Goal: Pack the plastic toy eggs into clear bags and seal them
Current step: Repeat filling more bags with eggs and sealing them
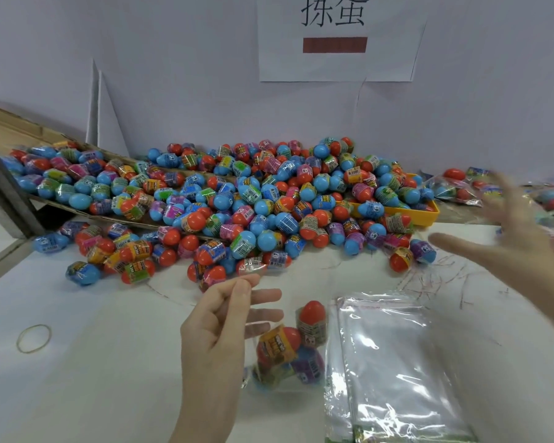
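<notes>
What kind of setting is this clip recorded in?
Probably a small packing workstation, not a home. A large heap of toy eggs spills across the white table, a stack of empty clear bags lies ready, and a printed paper sign is stuck on the wall behind.

Bright, even light, soft shadows only. White glare streaks the bags point(394, 356) right of the left hand point(218, 327). The right hand point(518, 238) is motion-blurred. Edges bow with wide-angle distortion.
</notes>
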Tool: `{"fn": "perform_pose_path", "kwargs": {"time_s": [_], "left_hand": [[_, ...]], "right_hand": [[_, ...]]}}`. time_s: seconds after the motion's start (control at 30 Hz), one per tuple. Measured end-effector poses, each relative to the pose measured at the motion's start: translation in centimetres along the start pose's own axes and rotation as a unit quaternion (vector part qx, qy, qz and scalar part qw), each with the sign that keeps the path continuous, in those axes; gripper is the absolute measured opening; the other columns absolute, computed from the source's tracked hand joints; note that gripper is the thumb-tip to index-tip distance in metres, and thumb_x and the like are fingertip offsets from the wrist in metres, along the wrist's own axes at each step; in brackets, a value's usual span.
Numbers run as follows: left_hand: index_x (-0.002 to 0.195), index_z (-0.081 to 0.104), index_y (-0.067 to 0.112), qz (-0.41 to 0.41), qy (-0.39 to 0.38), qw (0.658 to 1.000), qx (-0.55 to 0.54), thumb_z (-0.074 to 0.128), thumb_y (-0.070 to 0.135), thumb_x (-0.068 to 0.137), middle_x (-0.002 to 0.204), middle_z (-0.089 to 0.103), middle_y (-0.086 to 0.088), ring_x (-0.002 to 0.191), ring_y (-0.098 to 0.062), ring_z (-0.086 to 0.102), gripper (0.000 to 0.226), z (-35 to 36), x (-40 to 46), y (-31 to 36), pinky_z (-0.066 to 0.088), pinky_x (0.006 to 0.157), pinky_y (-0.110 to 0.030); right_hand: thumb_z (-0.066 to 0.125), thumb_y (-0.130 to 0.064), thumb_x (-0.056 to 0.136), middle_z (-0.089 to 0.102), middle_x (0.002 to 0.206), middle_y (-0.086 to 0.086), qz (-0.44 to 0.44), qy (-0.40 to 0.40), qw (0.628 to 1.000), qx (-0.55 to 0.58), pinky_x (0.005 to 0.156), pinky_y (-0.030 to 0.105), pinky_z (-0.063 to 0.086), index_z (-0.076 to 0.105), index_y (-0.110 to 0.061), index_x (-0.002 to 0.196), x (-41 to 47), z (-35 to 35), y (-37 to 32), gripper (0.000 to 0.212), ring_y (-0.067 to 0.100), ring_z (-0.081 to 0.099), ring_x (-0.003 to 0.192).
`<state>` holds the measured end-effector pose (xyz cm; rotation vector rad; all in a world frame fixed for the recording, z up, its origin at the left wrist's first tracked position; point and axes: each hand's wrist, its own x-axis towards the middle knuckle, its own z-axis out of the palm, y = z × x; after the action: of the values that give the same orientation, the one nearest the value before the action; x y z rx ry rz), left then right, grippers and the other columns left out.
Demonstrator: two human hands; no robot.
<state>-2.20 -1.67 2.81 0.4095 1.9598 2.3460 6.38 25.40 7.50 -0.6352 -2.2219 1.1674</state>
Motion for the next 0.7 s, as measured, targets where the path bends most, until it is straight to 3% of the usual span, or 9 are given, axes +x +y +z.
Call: {"fn": "perform_pose_path", "kwargs": {"time_s": [0.07,0.13,0.27,0.4,0.53,0.63,0.7], "left_hand": [[0.083,0.064,0.015,-0.026,-0.004,0.999,-0.024,0.044,0.013,0.09,0.07,0.073,0.002,0.057,-0.015,0.068,0.021,0.1,0.1,0.2,0.051,0.05,-0.016],[0.083,0.065,0.015,-0.05,-0.007,0.998,-0.04,0.044,0.014,0.09,0.072,0.073,0.0,0.057,-0.015,0.068,0.022,0.1,0.2,0.3,0.051,0.049,-0.016],[0.085,0.066,0.014,-0.084,-0.009,0.994,-0.063,0.046,0.015,0.09,0.075,0.074,-0.001,0.058,-0.014,0.069,0.021,0.0,0.4,0.1,0.051,0.048,-0.016],[0.091,0.066,0.021,-0.092,-0.037,0.993,-0.069,0.046,0.037,0.081,0.084,0.074,0.002,0.071,-0.013,0.07,0.027,-0.2,0.7,-0.1,0.052,0.057,-0.016],[0.108,0.055,0.032,-0.156,-0.114,0.981,-0.009,0.053,0.049,0.076,0.113,0.067,0.009,0.098,-0.003,0.063,0.036,-0.8,1.3,-0.8,0.05,0.077,-0.013],[0.11,0.057,0.032,-0.176,-0.183,0.967,0.03,0.071,0.044,0.048,0.101,0.07,0.016,0.091,0.004,0.064,0.064,-1.5,0.9,-1.1,0.05,0.066,-0.009],[0.105,0.064,0.027,-0.173,-0.197,0.963,0.061,0.073,0.042,0.043,0.09,0.073,0.009,0.085,-0.003,0.067,0.064,-1.7,0.6,-1.0,0.053,0.066,-0.014]], "right_hand": [[0.073,-0.059,0.046,0.062,0.121,-0.002,0.023,-0.09,0.992,0.085,0.071,0.02,0.053,0.041,-0.03,0.131,-2.3,2.7,-2.4,0.094,0.009,0.063,0.096],[0.079,-0.062,0.044,0.067,0.111,-0.01,0.027,-0.212,0.967,0.139,0.07,0.016,0.052,0.046,-0.038,0.121,-3.7,5.5,-2.5,0.087,0.004,0.065,0.093],[0.079,-0.027,0.053,0.068,0.105,-0.012,0.081,-0.334,0.923,0.172,0.076,0.021,0.053,0.045,-0.034,0.12,-5.0,9.5,-2.9,0.075,0.006,0.064,0.096],[0.083,-0.02,0.061,0.073,0.089,0.002,0.09,-0.334,0.908,0.235,0.069,0.019,0.052,0.066,-0.021,0.097,-5.5,10.9,-2.9,0.04,0.013,0.069,0.085],[0.076,-0.019,0.061,0.073,0.085,0.008,0.091,-0.296,0.904,0.296,0.068,0.016,0.05,0.074,-0.017,0.077,-5.9,11.0,-2.6,0.017,0.015,0.069,0.082],[0.075,-0.016,0.064,0.073,0.086,0.009,0.095,-0.291,0.907,0.29,0.072,0.021,0.053,0.073,-0.014,0.079,-5.8,11.0,-2.4,0.015,0.016,0.068,0.082],[0.071,-0.018,0.064,0.073,0.086,0.009,0.097,-0.286,0.912,0.276,0.073,0.023,0.053,0.072,-0.013,0.079,-5.9,11.1,-2.6,0.016,0.016,0.068,0.08]]}}
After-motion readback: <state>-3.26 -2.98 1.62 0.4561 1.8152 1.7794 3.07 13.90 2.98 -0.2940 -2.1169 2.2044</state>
